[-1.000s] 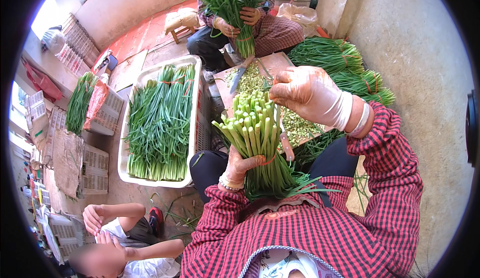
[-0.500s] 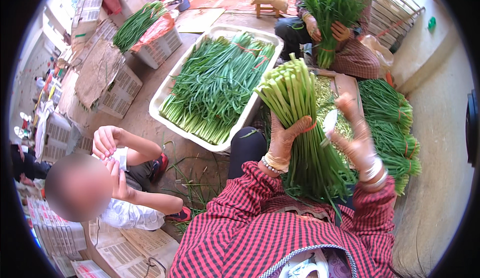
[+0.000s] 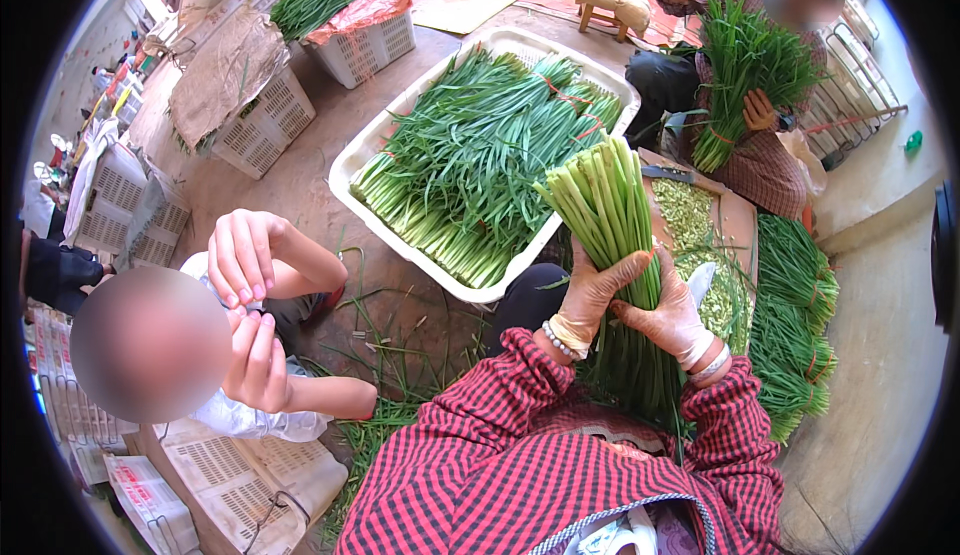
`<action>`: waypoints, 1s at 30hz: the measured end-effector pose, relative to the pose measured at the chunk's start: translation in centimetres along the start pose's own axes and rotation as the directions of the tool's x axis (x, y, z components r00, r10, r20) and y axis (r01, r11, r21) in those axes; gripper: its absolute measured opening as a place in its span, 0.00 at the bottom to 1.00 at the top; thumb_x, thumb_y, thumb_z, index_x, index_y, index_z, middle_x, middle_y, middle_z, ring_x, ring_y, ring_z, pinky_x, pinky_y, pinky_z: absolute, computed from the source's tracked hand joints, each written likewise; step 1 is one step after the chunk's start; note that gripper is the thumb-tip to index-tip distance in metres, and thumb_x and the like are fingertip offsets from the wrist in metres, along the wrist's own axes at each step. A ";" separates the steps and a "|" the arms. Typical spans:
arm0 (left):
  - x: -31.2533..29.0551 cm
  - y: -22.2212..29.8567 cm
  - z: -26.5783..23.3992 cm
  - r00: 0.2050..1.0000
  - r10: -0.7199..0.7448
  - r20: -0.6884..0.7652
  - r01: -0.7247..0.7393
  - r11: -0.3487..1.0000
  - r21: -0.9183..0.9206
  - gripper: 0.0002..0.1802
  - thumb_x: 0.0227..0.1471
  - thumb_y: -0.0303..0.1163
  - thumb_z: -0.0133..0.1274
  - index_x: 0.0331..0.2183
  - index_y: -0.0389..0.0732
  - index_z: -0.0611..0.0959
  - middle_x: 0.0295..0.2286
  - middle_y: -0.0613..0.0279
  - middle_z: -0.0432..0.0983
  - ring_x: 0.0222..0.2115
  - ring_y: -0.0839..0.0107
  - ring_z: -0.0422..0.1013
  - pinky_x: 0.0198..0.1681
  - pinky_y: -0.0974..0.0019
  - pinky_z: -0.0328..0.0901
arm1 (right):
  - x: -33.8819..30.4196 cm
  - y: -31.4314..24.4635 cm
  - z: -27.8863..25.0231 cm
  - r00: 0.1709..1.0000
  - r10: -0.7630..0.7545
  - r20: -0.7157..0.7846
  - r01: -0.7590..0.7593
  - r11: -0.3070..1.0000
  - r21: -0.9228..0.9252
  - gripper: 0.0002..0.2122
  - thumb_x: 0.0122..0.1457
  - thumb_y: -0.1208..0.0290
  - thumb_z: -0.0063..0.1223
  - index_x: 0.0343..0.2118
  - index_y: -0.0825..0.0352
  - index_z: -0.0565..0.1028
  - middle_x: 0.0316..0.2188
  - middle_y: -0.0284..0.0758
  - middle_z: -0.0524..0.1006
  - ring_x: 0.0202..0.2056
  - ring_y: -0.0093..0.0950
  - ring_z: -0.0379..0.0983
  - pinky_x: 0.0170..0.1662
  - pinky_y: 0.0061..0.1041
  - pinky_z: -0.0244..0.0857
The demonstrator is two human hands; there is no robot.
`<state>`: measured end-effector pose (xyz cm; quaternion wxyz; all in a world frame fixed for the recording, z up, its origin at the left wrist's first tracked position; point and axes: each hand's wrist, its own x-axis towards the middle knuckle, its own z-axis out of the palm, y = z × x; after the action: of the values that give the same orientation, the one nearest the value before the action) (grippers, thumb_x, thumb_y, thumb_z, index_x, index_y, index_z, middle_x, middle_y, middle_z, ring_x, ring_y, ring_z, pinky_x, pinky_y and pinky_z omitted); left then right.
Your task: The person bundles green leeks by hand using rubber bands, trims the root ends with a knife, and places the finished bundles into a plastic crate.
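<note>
In front of my chest I hold a thick bundle of garlic chives [image 3: 603, 198], pale cut ends up and green leaves hanging down. My gloved left hand [image 3: 598, 302] is wrapped round its middle, thumb across the front. From the other side my gloved right hand [image 3: 668, 323] closes on the same bundle, thumb against the stalks and the other fingers partly hidden. A reddish band shows on the stalks by my left thumb. A whitish loose tip [image 3: 702, 279] sticks out by my right hand; I cannot tell what it is.
A white crate [image 3: 352, 198] of chives stands ahead. Right of it, a board [image 3: 738, 217] bears trimmings and a knife [image 3: 660, 173]. Tied bundles [image 3: 790, 330] lie at the right. A co-worker [image 3: 765, 155] holds chives; another person [image 3: 270, 385] sits close left. Lidded crates [image 3: 262, 125] stand far left.
My right hand has moved left from beside the bundle and closed on it. The view has shifted. The co-worker's one hand has risen away from their chives.
</note>
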<state>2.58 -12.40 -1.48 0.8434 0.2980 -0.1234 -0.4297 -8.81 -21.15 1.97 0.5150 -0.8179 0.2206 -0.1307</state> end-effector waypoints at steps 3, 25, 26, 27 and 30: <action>0.5 -0.7 -1.3 0.998 0.051 0.047 -0.057 0.989 0.134 0.50 0.44 0.34 0.70 0.61 0.43 0.56 0.52 0.60 0.68 0.52 0.68 0.67 0.56 0.64 0.63 | 1.7 0.7 0.0 0.998 -0.064 -0.022 0.055 0.961 -0.270 0.49 0.44 0.65 0.70 0.67 0.64 0.49 0.49 0.48 0.75 0.51 0.40 0.74 0.54 0.32 0.67; 14.6 19.3 -1.7 0.903 0.392 0.174 -0.356 0.459 0.814 0.36 0.41 0.25 0.68 0.53 0.40 0.72 0.44 0.57 0.77 0.41 0.68 0.75 0.46 0.62 0.72 | 9.9 -1.2 -5.5 0.988 -0.153 0.029 0.129 0.907 0.402 0.20 0.62 0.71 0.56 0.55 0.71 0.69 0.49 0.38 0.76 0.51 0.26 0.71 0.54 0.26 0.65; 16.3 21.8 -2.8 0.860 0.449 0.243 -0.399 0.295 0.868 0.38 0.41 0.24 0.67 0.55 0.42 0.71 0.45 0.58 0.77 0.42 0.67 0.75 0.47 0.63 0.71 | 9.2 0.8 -6.4 0.994 -0.014 0.112 -0.028 0.932 0.362 0.19 0.62 0.70 0.55 0.54 0.71 0.70 0.47 0.37 0.77 0.48 0.25 0.73 0.52 0.25 0.67; 18.3 23.7 -4.2 0.816 0.484 0.317 -0.423 0.124 0.898 0.39 0.42 0.23 0.66 0.57 0.44 0.70 0.46 0.60 0.77 0.43 0.66 0.74 0.49 0.63 0.70 | 8.5 3.3 -7.1 0.973 0.135 0.189 -0.190 0.930 0.314 0.18 0.63 0.70 0.54 0.53 0.72 0.71 0.45 0.36 0.78 0.45 0.24 0.75 0.49 0.23 0.68; 23.0 27.9 -7.0 0.824 0.416 0.384 -0.292 -0.268 0.918 0.44 0.41 0.23 0.65 0.60 0.46 0.67 0.51 0.61 0.75 0.46 0.68 0.74 0.53 0.65 0.67 | 4.7 9.8 -8.3 0.936 0.334 0.113 -0.353 0.896 0.270 0.17 0.64 0.69 0.52 0.52 0.74 0.72 0.44 0.38 0.78 0.44 0.24 0.75 0.48 0.23 0.69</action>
<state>37.85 -15.37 8.86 0.4196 0.7860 -0.4447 0.0919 -10.58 -33.64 -3.34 0.6494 -0.6867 0.3239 -0.0422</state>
